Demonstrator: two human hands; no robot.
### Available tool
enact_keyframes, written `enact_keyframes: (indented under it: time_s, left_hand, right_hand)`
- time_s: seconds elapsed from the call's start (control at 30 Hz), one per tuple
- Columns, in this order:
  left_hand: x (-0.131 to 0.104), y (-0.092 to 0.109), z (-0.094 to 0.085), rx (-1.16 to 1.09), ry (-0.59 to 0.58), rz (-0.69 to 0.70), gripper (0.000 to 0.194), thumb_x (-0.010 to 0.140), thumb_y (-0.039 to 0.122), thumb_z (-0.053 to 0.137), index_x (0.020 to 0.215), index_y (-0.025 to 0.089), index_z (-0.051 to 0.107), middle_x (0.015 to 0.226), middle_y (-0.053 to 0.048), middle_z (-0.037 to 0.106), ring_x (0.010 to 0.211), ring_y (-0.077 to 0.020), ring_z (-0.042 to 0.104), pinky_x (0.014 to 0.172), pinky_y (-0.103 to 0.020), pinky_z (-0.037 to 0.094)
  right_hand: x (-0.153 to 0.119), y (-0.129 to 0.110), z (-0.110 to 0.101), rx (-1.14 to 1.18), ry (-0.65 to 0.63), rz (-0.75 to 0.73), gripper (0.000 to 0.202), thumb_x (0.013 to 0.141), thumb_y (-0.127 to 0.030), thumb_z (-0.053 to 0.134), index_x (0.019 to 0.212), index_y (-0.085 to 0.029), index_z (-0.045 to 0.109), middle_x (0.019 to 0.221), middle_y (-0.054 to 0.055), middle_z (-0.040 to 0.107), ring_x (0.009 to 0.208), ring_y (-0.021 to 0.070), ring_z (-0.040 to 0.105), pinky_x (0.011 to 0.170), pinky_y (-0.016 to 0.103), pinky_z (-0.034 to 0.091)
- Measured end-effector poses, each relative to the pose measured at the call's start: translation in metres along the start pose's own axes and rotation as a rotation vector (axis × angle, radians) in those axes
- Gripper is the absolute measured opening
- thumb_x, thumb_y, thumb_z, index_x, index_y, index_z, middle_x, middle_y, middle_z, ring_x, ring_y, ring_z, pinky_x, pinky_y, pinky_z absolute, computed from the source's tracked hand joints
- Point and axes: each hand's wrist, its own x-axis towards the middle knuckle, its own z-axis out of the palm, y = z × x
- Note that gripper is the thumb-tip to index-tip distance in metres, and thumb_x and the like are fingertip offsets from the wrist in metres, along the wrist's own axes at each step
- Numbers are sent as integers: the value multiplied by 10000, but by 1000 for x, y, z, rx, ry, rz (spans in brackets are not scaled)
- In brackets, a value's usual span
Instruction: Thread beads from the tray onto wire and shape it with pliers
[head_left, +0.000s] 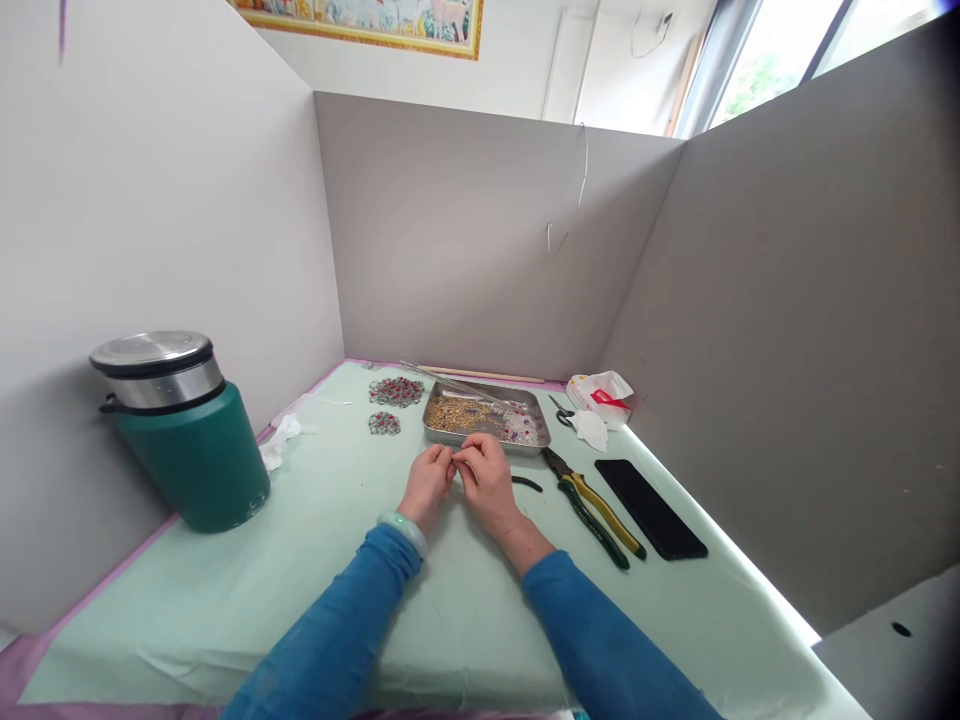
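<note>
Left hand (429,486) and right hand (487,487) pinch together, grip contents hidden; slipping farward could jolt the tray (525,449), scattering gold beads (454,413)!

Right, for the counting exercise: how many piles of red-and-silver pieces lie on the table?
2: a larger pile left of the metal tray, and a smaller pile just nearer the person. The hands might hide loose pieces, but no third pile shows.
</note>
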Motion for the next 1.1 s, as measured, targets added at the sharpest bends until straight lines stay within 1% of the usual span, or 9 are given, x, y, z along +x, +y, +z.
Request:
enact_keyframes:
  time_s: [0.1,0.17,0.3,0.4,0.5,0.6,0.77,0.97,1.1]
  left_hand:
    - [1,2,-2,-62,-48,4,324,748,408,578,620,187,379,475,82,353,364,-29,215,355,-179,115]
    - [1,4,-2,-102,-108,-1,322,745,418,584,634,184,392,480,79,372,359,-26,201,353,-180,105]
    - [-1,8,-2,-118,-173,-34,289,765,416,566,681,176,428,494,74,395,352,-21,184,354,-184,95]
    - [-3,10,-2,-110,-202,-58,257,789,407,541,728,173,453,513,71,407,359,-23,186,359,-185,97]
    - [-2,10,-3,-106,-218,-64,266,798,420,533,731,180,440,522,70,408,367,-27,186,365,-187,97]
    - [0,9,-3,-76,-231,-80,293,797,441,533,715,181,425,527,70,399,376,-28,181,373,-193,96]
    - [-1,9,-3,-2,-304,-89,322,796,468,524,700,177,426,557,65,376,409,-34,186,392,-203,95]
    - [-10,22,-4,111,-446,-169,274,803,399,486,664,190,375,546,83,257,426,-43,134,398,-214,69]
    - [-16,29,-4,158,-555,-235,227,799,388,467,693,199,402,524,96,214,417,-51,93,391,-221,43]
  right_hand:
    - [0,-2,0,3,1,-12,178,870,-183,474,810,-196,642,881,62,506,867,185,489,779,330,416]
    - [-1,-1,-1,68,22,27,159,870,-187,474,869,-193,632,911,67,507,860,178,502,764,314,429]
    - [-1,2,-1,220,69,184,119,863,-219,482,918,-182,580,939,66,531,760,148,521,671,270,444]
    - [-1,6,0,310,87,311,123,851,-258,506,934,-182,555,886,47,564,749,147,536,674,265,443]
    - [0,8,1,370,52,369,114,849,-283,511,871,-184,564,797,22,568,720,143,532,649,254,425]
    - [1,10,-1,379,26,343,140,845,-277,508,765,-187,580,756,14,543,721,144,520,629,247,401]
    - [2,15,0,495,4,390,129,825,-293,531,768,-190,584,761,12,538,708,141,514,640,250,404]
    - [6,16,-9,739,-142,552,144,775,-319,588,742,-182,557,602,-41,464,538,99,396,527,226,326]
    - [11,15,-25,823,-299,547,151,761,-314,601,729,-171,564,586,-45,451,540,93,383,537,222,313]
